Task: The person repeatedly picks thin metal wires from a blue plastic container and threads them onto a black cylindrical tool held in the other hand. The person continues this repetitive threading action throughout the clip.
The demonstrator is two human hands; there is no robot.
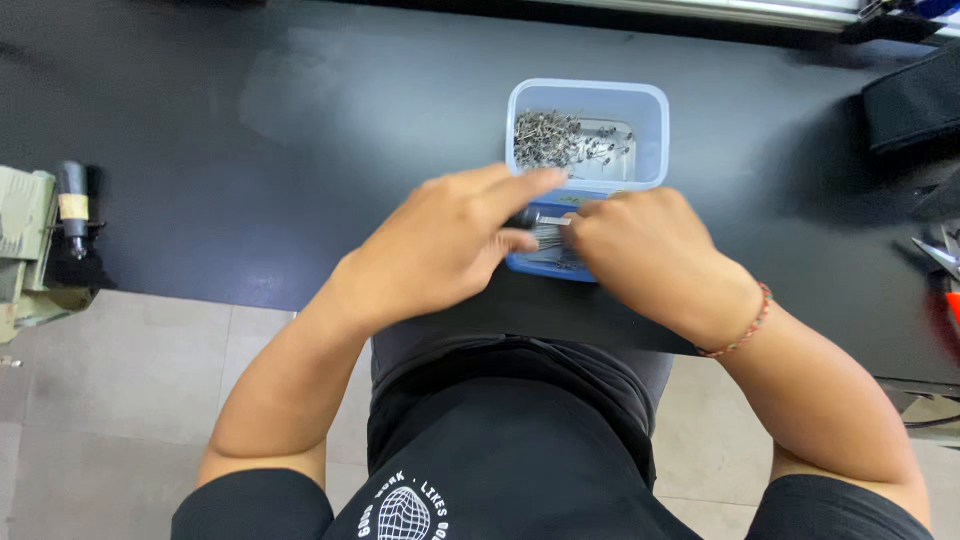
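A: Left hand (455,240) and right hand (640,245) meet over the near end of the blue tub (587,100). Left index finger is stretched out toward the tub; thumb and another fingertip pinch a small dark-ended metal part (545,225). Right hand is curled, fingertips pinched on the other end of that part.

B: Edges and room?

A: The tub sits near the front edge of the black desk (250,130), its near end just above that edge. The desk stretches bare to the left and behind the tub. Grey tiled floor (120,400) shows below the edge.

B: Orientation of the part?

A: Long axis runs roughly left to right, between the two hands. It is blurred; finer detail cannot be told.

B: Contents of the tub?

A: A heap of small metal pieces (560,138) in the far half, mostly toward its left wall.

B: Surroundings?

A: A pale green device with a dark handle (50,230) at far left, well apart. A black case (915,100) at far right, and red-handled tools (945,270) at the right edge. Nothing stands between the hands and the tub.
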